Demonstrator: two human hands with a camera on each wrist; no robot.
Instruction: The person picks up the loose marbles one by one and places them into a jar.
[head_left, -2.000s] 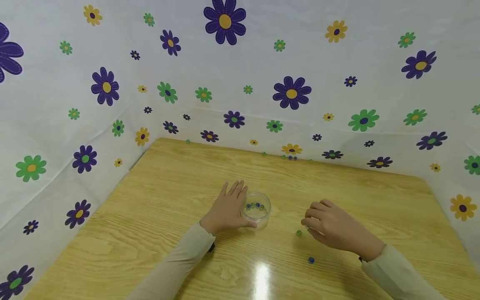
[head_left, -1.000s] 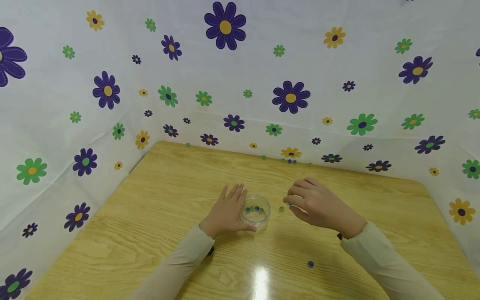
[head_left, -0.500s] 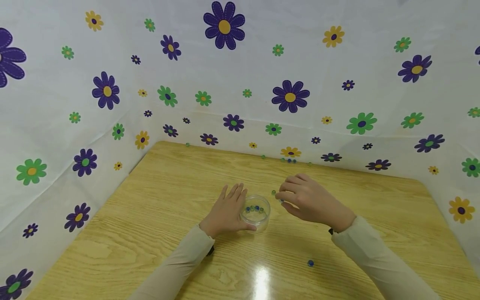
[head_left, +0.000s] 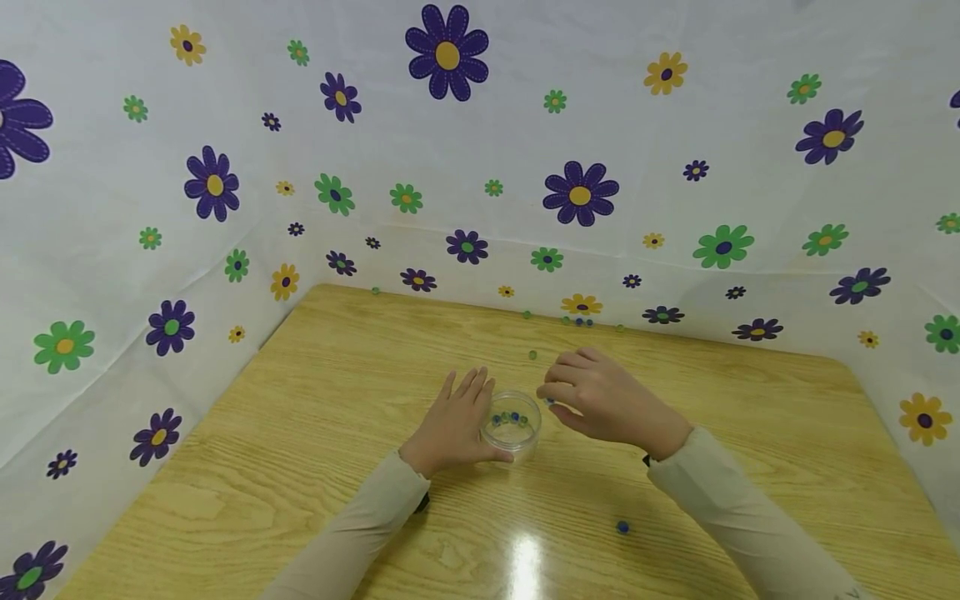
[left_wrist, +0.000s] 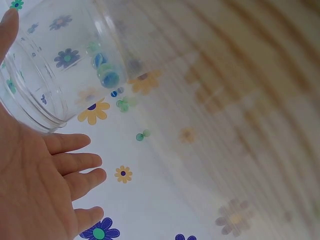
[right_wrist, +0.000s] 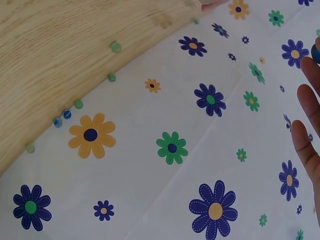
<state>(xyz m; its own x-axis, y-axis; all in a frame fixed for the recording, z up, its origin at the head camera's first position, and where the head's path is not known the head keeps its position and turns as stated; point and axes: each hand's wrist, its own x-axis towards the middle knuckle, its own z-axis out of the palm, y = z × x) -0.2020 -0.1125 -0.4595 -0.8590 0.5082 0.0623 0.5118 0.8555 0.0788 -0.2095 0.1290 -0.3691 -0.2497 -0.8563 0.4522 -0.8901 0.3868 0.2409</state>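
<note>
In the head view, a clear jar (head_left: 528,440) is seen standing on the wooden counter (head_left: 247,458), set against the left hand (head_left: 448,429), whose fingers are kept straight and wide. Just beside the jar, a small blue marble (head_left: 551,401) is pinched in the fingers of the right hand (head_left: 600,400), while a loose green marble (head_left: 533,355) and a loose blue marble (head_left: 623,527) are seen on the counter. The marbles can be judged light, hard and slippery, best taken across the middle between fingertips. In the left wrist view, several jar marbles (left_wrist: 109,79) are shown through the transparent wall; the jar is probably stiff, smooth and best steadied around its side. In the right wrist view, the pinched marble is partly cut off, and edge marbles (right_wrist: 67,114) are shown lined along the counter's far side.
</note>
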